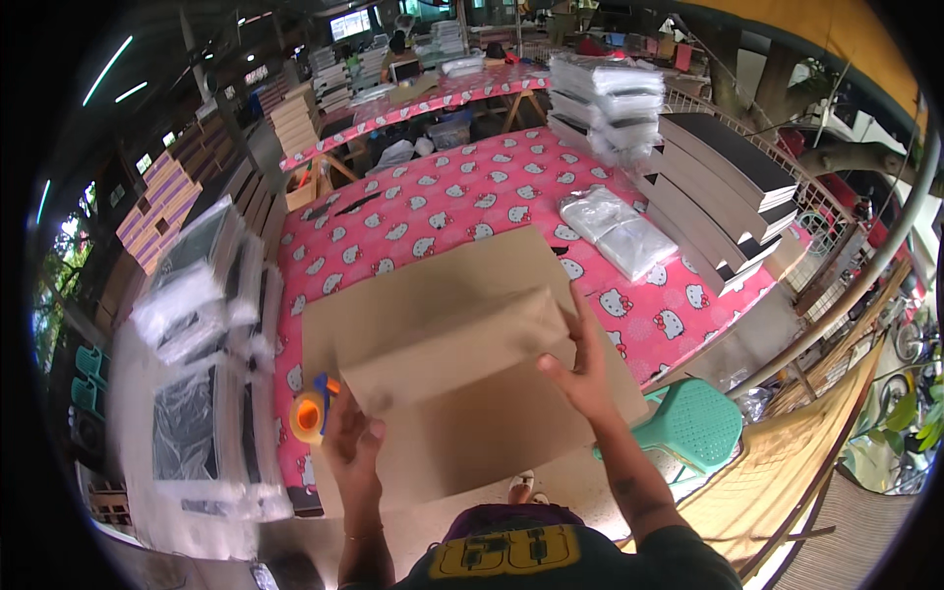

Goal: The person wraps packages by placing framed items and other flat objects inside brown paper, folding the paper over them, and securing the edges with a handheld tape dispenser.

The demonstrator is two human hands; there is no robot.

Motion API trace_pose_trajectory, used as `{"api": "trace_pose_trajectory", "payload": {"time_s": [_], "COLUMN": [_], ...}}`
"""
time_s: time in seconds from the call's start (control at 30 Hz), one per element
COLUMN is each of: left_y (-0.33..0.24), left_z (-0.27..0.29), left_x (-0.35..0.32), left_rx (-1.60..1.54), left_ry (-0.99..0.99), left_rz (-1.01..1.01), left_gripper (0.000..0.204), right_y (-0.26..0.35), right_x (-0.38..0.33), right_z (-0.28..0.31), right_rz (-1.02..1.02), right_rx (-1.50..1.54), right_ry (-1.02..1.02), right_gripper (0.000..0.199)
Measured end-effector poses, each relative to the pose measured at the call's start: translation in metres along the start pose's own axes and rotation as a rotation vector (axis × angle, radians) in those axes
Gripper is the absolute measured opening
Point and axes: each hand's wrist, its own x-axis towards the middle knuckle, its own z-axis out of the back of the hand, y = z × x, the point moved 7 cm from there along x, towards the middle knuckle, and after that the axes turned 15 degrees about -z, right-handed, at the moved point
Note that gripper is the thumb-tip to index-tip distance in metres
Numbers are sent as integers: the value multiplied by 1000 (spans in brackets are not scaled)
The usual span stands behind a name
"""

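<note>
A long brown block (457, 352), which looks like a box or a paper-wrapped bundle, is between my two hands. Beneath it, a large flat brown sheet (472, 433) of cardboard or heavy paper covers the near part of the table. My left hand (354, 442) grips the block's left end, its fingers partly hidden behind it. At the other end my right hand (582, 369) presses with its fingers stretched along the side and its thumb at the front. A roll of tape on a blue and orange dispenser (309, 417) lies just left of my left hand.
Pink patterned cloth covers the table (433, 216). Plastic-wrapped stacks (197, 393) stand along the left; another wrapped stack (608, 108) and thick black-topped stacks (728, 197) are at right. Folded clear plastic (619, 231) lies near them. A green stool (693, 423) stands at lower right.
</note>
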Motion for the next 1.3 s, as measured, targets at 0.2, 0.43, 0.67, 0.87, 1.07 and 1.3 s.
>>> {"api": "trace_pose_trajectory", "payload": {"time_s": [0.2, 0.43, 0.67, 0.87, 1.07, 1.3], "left_y": [170, 122, 114, 55, 1, -52], "left_z": [7, -66, -198, -380, -604, -772], "left_x": [8, 40, 29, 21, 14, 14], "left_rx": [396, -73, -550, -793, -1041, -564], "left_ry": [416, 370, 194, 341, 279, 769], "left_rz": [68, -77, 254, 257, 169, -350], "left_gripper": [57, 46, 51, 51, 47, 62], "right_y": [-157, -87, 12, -17, -23, 32], "right_x": [29, 57, 41, -65, -20, 50], "right_z": [-10, 30, 171, 359, 419, 653], "right_rz": [-327, -305, -433, -104, -246, 11], "right_rx": [210, 274, 109, 593, 750, 808], "right_ry": [224, 61, -1, -363, -631, -753], "right_gripper": [81, 80, 100, 114, 95, 78]}}
